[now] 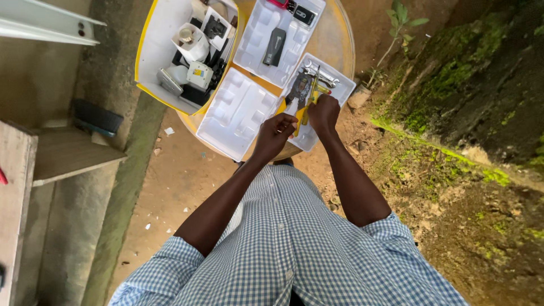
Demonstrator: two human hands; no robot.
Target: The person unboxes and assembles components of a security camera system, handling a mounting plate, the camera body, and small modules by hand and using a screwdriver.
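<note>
My left hand (273,136) is closed on the yellow handle end of a pair of pliers (298,96) at the near edge of a white moulded tray (337,90). My right hand (323,112) rests on the same tray, fingers curled round a thin yellow-handled tool (313,85), probably a screwdriver. Silver wrenches (320,75) lie at the tray's far end. Both forearms reach out from blue checked sleeves.
A round wooden table (334,39) carries two more white trays (235,113) (277,39), one with a black device, and a yellow-edged box (161,34) of white electrical parts. Bare earth lies below; a mossy bank (453,96) is on the right, concrete steps (62,153) on the left.
</note>
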